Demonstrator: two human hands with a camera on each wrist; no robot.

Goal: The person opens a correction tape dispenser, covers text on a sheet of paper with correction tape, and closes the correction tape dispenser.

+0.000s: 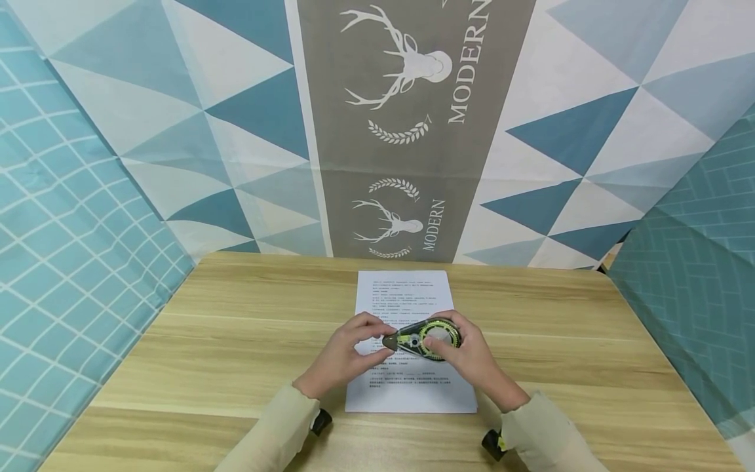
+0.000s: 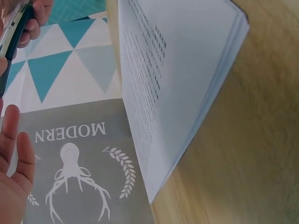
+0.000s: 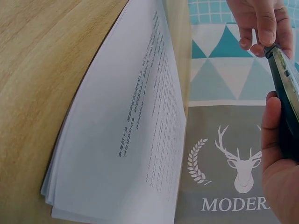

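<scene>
A correction tape with a clear, dark-edged case and a yellow-green wheel is held level above a stack of printed paper. My right hand grips its wide round end, thumb on top of the case. At the narrow end, my left hand pinches the dark tip cap between thumb and fingers. The right wrist view has the correction tape edge-on, with the left hand at its tip. Part of the right hand is hidden beneath the case.
The paper lies on a wood-grain table. Behind it hangs a patterned cloth with deer heads and triangles. Blue tiled sheets flank the left side, and a teal sheet the right. Black wrist devices sit at both cuffs.
</scene>
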